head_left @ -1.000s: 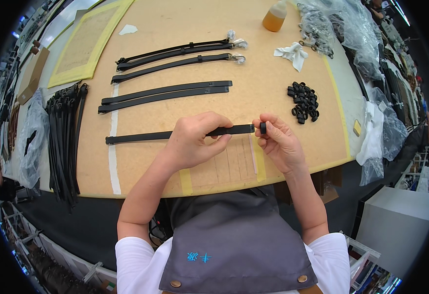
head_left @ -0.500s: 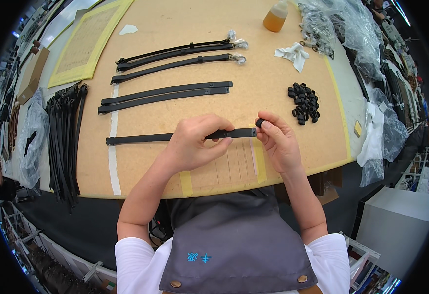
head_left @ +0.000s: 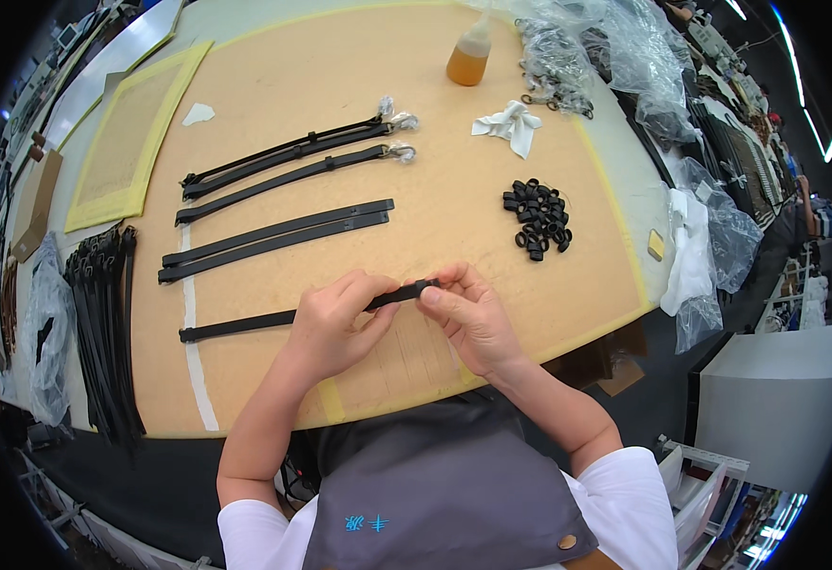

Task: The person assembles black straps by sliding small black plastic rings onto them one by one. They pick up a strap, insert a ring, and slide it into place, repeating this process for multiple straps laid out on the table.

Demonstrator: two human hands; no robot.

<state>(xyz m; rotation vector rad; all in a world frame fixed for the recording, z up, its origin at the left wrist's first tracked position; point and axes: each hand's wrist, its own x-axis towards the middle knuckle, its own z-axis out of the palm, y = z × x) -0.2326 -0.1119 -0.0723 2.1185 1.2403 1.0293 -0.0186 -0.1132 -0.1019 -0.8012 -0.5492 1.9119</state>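
Head view, left hand [head_left: 332, 325] grip pinching black strap [head_left: 245, 324], right hand [head_left: 468, 313] grip closed on strap end, wrists bent inward.

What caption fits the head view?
Both hands, left hand and right hand, pinch one black strap's end on a tan worktable.

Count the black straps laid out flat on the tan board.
5: two clasp-ended straps farthest, a plain pair mid-board, one strap in both hands.

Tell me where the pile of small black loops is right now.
In the head view the pile of small black loops lies on the tan work board, right of centre, beyond the right hand and below the crumpled white cloth.
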